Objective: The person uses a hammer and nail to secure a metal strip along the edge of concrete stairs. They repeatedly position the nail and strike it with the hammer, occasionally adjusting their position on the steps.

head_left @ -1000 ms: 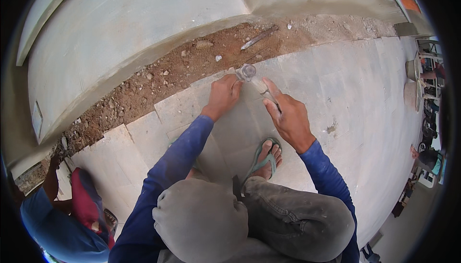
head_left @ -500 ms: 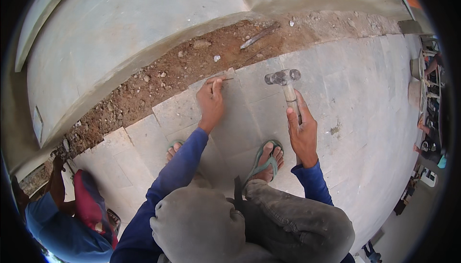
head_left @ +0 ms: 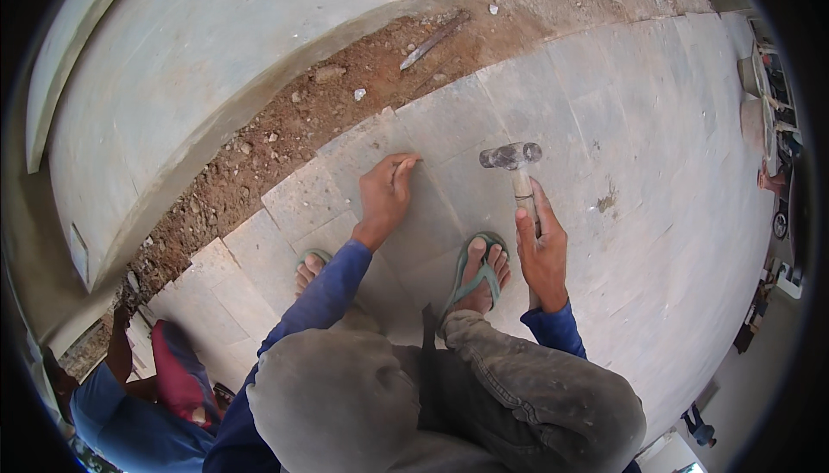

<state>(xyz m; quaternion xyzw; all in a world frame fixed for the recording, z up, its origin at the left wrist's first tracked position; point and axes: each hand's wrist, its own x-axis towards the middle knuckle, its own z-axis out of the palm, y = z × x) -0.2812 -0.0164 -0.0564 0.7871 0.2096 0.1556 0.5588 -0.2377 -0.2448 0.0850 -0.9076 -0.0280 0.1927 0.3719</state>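
My right hand (head_left: pixel 542 257) is wrapped round the wooden handle of a hammer (head_left: pixel 511 156), its dark, dusty metal head raised over the paving and pointing away from me. To its left, my left hand (head_left: pixel 386 197) is closed in a pinch, thumb against the fingers. Between these fingertips is a thin nail-like rod (head_left: pixel 419 158), of which only a short end shows; the rest is hidden. The hammer head and the left fingertips are apart. Beneath both hands lie grey paving slabs (head_left: pixel 544 110), in front of my sandalled feet.
A strip of reddish soil (head_left: pixel 233 167) with stones runs along the slabs' uneven far edge, beside a curved pale wall (head_left: pixel 181 67). On the soil lies a flat pointed bar (head_left: pixel 432 40). A co-worker (head_left: pixel 129 404) crouches at lower left. Several objects stand along the far right.
The view has shifted, moving the soil strip up and left in the picture. Both hands are a little nearer my feet. Less of the thin rod shows at the left fingertips; the hammer remains held.
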